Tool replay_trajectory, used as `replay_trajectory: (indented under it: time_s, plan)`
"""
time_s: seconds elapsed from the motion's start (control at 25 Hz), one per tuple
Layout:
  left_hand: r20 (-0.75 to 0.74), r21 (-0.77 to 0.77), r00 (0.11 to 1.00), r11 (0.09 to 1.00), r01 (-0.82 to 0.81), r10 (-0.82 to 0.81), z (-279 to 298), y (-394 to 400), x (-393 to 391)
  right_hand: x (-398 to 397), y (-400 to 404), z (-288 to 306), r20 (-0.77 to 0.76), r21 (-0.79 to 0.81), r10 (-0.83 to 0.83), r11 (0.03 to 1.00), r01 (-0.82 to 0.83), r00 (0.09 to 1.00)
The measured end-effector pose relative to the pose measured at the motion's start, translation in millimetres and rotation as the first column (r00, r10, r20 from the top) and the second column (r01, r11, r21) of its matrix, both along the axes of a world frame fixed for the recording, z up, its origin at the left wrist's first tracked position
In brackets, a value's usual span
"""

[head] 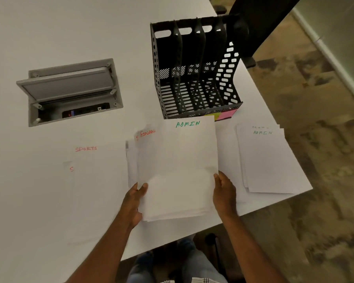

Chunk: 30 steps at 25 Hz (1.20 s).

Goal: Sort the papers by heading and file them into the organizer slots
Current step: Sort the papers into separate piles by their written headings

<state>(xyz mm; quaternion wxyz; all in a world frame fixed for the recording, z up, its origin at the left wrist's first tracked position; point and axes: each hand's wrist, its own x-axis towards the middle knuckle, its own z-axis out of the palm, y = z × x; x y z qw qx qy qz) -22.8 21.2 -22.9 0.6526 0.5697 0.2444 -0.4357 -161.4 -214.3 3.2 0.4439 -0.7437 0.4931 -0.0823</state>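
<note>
I hold a stack of white papers above the table's front edge. My left hand grips its lower left corner, and my right hand grips its right edge. The top sheet reads ADMIN in green; a sheet beneath shows FINAN in red. On the table to the left lie sheets headed SPORTS. A small pile headed ADMIN lies at the right corner. The black mesh organizer stands behind the stack, its slots holding nothing I can see.
A grey cable hatch is open in the white table at the left. Coloured sticky notes sit at the organizer's front right. A black chair stands behind the organizer. The table's right edge drops to patterned floor.
</note>
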Motion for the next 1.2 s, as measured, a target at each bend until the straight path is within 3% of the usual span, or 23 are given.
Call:
replay_trajectory:
  time_s: [0.12,0.28,0.52,0.64,0.68,0.76,0.88,1.0,1.2]
  plan:
    - [0.028,0.025,0.999,0.999,0.032,-0.033,-5.7,-41.7,-8.4,-23.9,-78.6,8.1,-0.021,-0.14,-0.154,0.979,0.149,0.988]
    - [0.025,0.039,0.999,0.999,0.031,-0.032,-13.1,-87.1,-15.5,-64.8,-180.6,6.8,-0.092,-0.309,-0.269,0.923,0.23,0.959]
    - [0.035,0.041,0.999,0.999,0.032,-0.034,-27.9,-109.1,-20.5,-111.8,-261.5,-42.9,-0.339,-0.36,-0.196,0.931,0.066,0.92]
    - [0.031,0.06,0.999,0.998,0.014,-0.016,-32.2,-109.5,-22.0,-108.5,-266.0,-55.7,-0.51,-0.379,-0.183,0.925,-0.028,0.84]
    - [0.024,0.063,1.0,0.998,0.009,-0.01,-33.5,-109.6,-22.0,-100.8,-258.8,-54.5,-0.475,-0.398,-0.193,0.917,-0.014,0.858]
    - [0.016,0.053,1.0,0.999,0.006,-0.007,-35.6,-109.7,-22.4,-78.5,-227.2,-44.3,-0.237,-0.325,-0.11,0.945,0.028,0.965]
    - [0.017,0.021,1.0,1.0,0.009,-0.009,-30.5,-111.8,-22.8,-30.8,-153.0,-12.8,0.03,0.072,0.014,0.997,-0.017,0.999]
    - [0.006,0.013,1.0,1.0,-0.015,0.015,-23.3,-112.3,-20.8,-1.3,-99.0,-5.3,0.045,0.267,0.079,0.96,-0.088,0.996]
    - [-0.005,0.02,0.999,0.998,-0.052,0.052,-12.1,-84.0,-17.1,10.5,-67.2,-14.1,0.024,0.15,0.014,0.989,-0.018,1.0]
